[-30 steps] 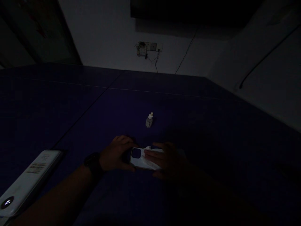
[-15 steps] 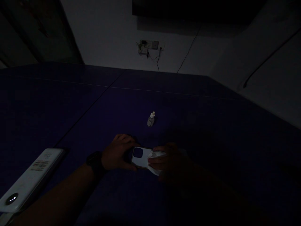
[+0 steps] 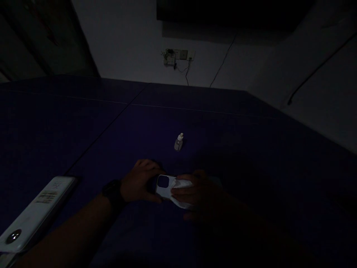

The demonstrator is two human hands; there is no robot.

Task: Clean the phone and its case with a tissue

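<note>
Left hand [image 3: 136, 184]: thumb and fingers pinch the camera-cutout end of a white phone case [image 3: 163, 191], which lies flat on the dark blue surface [image 3: 139, 130]. Right hand [image 3: 199, 190]: fingers laid over a white cloth, probably a tissue [image 3: 182, 183], covering the case's other end; shadow obscures whether they grip it. A dropper bottle [image 3: 178, 144] stands beyond the case. A white oblong device [image 3: 35, 212] is cut off at left, its markings illegible; a black panel [image 3: 223, 15] is cropped above.
</note>
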